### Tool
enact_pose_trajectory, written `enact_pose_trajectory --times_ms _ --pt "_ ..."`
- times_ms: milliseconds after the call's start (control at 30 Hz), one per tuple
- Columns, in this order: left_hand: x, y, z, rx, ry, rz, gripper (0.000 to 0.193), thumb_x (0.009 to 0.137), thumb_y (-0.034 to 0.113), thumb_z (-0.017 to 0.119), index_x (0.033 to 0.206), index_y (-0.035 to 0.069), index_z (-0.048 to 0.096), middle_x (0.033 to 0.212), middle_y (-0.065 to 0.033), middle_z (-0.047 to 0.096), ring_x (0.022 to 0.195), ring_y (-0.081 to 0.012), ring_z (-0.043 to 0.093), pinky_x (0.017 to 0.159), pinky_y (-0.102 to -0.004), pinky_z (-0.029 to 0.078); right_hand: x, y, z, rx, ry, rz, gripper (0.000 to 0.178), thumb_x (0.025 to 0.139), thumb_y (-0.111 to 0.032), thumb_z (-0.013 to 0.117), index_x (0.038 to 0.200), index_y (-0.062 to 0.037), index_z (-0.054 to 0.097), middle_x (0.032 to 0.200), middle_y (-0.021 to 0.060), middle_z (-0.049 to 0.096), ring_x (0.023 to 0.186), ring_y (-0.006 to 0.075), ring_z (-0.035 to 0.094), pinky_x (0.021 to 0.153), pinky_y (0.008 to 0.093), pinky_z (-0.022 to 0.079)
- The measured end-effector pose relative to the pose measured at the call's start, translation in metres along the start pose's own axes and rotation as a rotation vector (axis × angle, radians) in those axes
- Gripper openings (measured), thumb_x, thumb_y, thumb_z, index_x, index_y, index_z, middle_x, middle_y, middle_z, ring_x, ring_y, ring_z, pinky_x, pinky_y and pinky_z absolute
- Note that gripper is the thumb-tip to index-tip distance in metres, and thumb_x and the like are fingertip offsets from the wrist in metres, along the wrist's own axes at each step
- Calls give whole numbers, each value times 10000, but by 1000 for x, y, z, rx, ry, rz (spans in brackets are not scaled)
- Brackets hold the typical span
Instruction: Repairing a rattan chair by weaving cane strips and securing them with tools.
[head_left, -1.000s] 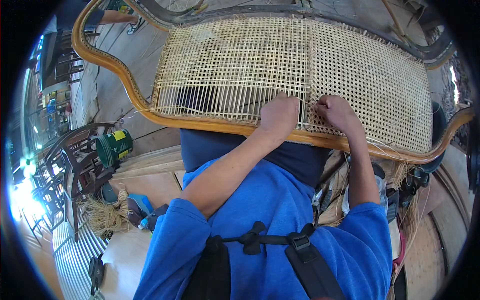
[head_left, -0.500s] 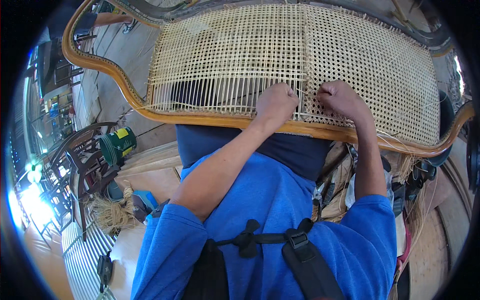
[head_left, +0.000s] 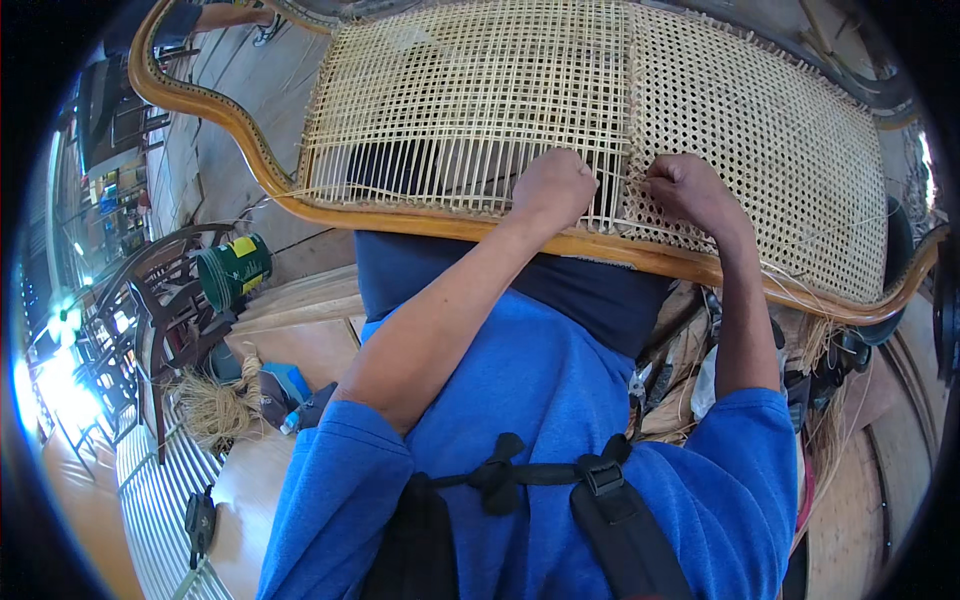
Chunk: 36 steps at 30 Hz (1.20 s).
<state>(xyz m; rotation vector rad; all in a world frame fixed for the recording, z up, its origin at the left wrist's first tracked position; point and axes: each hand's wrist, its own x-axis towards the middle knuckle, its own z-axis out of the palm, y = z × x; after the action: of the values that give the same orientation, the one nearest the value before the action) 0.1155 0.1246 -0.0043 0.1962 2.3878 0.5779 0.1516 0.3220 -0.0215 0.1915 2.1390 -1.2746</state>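
Note:
A wooden frame (head_left: 420, 222) with a curved, polished edge lies across my lap, carrying a woven cane panel (head_left: 760, 140). Right of a vertical seam the weave is dense with small holes. To the left it is a looser grid, and near the front edge only upright cane strands (head_left: 432, 178) span an opening. My left hand (head_left: 553, 190) is closed over these strands, just left of the seam. On the dense weave, right of the seam, my right hand (head_left: 693, 195) is closed in a pinch. Whatever is between the fingers of either hand is hidden or too thin to make out.
A green bucket (head_left: 236, 272) lies tipped by a dark wooden chair (head_left: 165, 300) at the left. Below it is a bundle of loose cane fibre (head_left: 215, 405). A black pouch (head_left: 200, 525) rests lower left. Another person's leg (head_left: 232, 17) shows at the upper left.
The frame and panel have shifted slightly right in the view relative to my hands. Both hands stay closed near the seam. More of the other person's leg and foot shows.

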Motion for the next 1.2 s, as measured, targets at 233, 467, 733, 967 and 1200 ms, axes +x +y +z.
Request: enact_pose_trajectory --times_ms 233,467,733,967,1200 --pt "-7 -7 21 -59 271 48 143 789 169 552 760 48 621 790 -173 629 713 -350 615 647 -443 496 13 1 10 -266 157 -166 208 843 -199 595 799 4 613 552 78 535 470 127 510 471 287 421" --pt "-15 -4 2 124 299 251 130 818 188 574 825 69 627 819 -144 609 755 -344 598 670 -440 486 1 -8 11 -25 125 -23 206 862 -199 571 818 2 589 554 58 513 462 129 487 450 287 399" --pt "-11 3 14 265 285 329 90 807 145 562 840 71 601 858 -145 575 786 -342 597 677 -443 489 -6 -4 1 123 35 55 147 836 -140 550 822 1 591 597 45 542 488 110 535 462 267 430" --pt "9 -2 3 190 79 301 98 805 129 537 802 42 583 845 -163 590 782 -357 596 693 -455 485 0 4 0 128 44 30 159 840 -152 558 778 -7 577 542 10 500 458 87 504 426 256 392" --pt "-19 1 12 334 257 265 111 784 135 582 774 33 624 818 -180 600 686 -341 629 605 -419 518 1 10 14 -45 166 -90 229 867 -209 576 772 -1 573 561 38 518 459 105 498 448 271 399"
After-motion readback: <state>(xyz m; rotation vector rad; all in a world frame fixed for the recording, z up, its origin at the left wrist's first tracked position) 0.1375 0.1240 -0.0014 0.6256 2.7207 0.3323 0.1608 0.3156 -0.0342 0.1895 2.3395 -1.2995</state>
